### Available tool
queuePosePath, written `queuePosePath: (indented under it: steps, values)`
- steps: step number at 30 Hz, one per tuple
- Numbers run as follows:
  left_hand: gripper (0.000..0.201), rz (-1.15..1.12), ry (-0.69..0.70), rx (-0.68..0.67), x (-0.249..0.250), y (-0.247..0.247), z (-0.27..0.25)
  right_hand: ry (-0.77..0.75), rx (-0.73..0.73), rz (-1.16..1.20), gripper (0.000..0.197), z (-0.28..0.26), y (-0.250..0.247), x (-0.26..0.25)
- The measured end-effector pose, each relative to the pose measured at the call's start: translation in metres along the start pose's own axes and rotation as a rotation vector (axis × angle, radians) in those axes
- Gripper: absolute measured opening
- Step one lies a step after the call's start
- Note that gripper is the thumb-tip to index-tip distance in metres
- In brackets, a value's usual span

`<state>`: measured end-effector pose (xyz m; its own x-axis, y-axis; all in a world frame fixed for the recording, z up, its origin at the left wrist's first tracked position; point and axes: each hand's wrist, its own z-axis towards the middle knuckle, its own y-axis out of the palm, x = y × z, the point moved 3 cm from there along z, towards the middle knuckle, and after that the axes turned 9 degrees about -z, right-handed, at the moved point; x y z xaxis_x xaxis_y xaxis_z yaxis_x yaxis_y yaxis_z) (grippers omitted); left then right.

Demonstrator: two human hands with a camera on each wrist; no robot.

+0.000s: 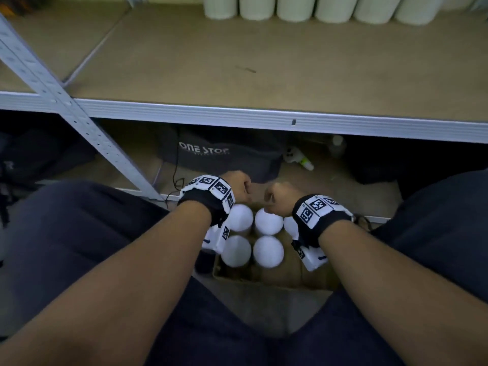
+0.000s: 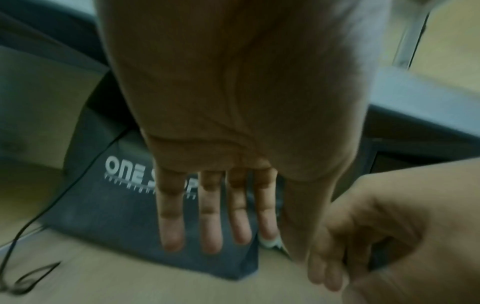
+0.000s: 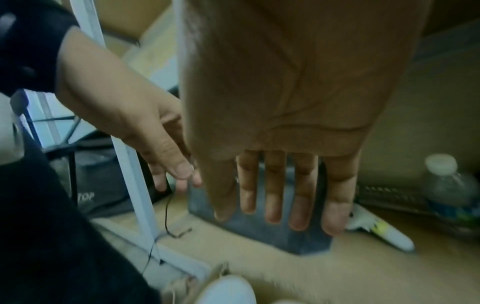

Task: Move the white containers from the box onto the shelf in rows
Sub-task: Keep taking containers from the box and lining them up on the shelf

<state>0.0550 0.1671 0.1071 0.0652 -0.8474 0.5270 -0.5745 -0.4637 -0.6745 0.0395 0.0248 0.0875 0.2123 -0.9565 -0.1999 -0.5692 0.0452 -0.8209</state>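
Several white containers (image 1: 268, 221) stand upright in a cardboard box (image 1: 290, 276) on the floor between my knees. My left hand (image 1: 237, 184) and right hand (image 1: 280, 196) hover close together over the box's far end, pointing down. In the left wrist view the left hand (image 2: 211, 226) has straight fingers and holds nothing. The right hand (image 3: 272, 195) is likewise stretched out and empty, with one container top (image 3: 228, 290) below it. A row of white containers (image 1: 295, 7) stands at the back of the shelf board (image 1: 264, 62).
A grey bag lettered ONE STOP (image 1: 224, 151) lies under the shelf behind the box. A slanted metal shelf post (image 1: 79, 122) rises at the left. A black cable (image 1: 177, 180), a white-green object (image 1: 298, 158) and a water bottle (image 3: 451, 185) lie nearby.
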Motion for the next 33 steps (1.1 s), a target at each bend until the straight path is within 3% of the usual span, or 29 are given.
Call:
queuePosePath:
  steps: [4, 8, 9, 11, 14, 17, 20, 22, 25, 28, 30, 33]
  values:
    - [0.019, 0.083, -0.119, -0.204, -0.038, 0.049, 0.032, 0.037, -0.138, -0.016, 0.033, 0.013, 0.048, 0.012]
    - [0.058, 0.181, -0.312, -0.26, -0.107, 0.109, 0.08, 0.044, -0.279, -0.101, 0.054, 0.023, 0.094, 0.017]
    - [0.062, 0.158, -0.324, -0.332, -0.129, 0.134, 0.099, 0.044, -0.295, -0.106, 0.058, 0.026, 0.105, 0.016]
    - [0.073, 0.177, -0.325, -0.41, -0.136, 0.153, 0.1, 0.051, -0.312, -0.111, 0.066, 0.032, 0.126, 0.017]
    - [0.1, 0.206, -0.279, -0.416, -0.12, 0.153, 0.062, 0.033, -0.286, -0.16, 0.078, 0.033, 0.147, 0.016]
    - [0.095, 0.269, -0.205, -0.292, -0.105, 0.164, 0.04, 0.052, -0.134, -0.246, 0.079, 0.033, 0.164, 0.012]
    - [0.07, 0.381, -0.131, -0.071, -0.097, 0.178, 0.032, 0.129, -0.059, -0.178, 0.068, 0.043, 0.186, 0.009]
    - [0.052, 0.352, -0.226, -0.146, -0.102, 0.186, 0.035, 0.114, -0.031, -0.088, 0.071, 0.051, 0.202, 0.009]
    - [0.044, 0.323, -0.155, -0.113, -0.103, 0.186, 0.04, 0.115, -0.027, -0.103, 0.075, 0.042, 0.181, -0.003]
    - [0.049, 0.315, -0.162, -0.117, -0.095, 0.175, 0.037, 0.111, -0.106, -0.129, 0.063, 0.038, 0.168, -0.002]
    - [0.061, 0.287, -0.138, -0.108, -0.09, 0.165, 0.035, 0.098, -0.159, -0.084, 0.069, 0.037, 0.161, 0.005]
    - [0.088, 0.27, -0.186, -0.215, -0.085, 0.148, 0.037, 0.102, -0.269, -0.025, 0.085, 0.034, 0.143, 0.012]
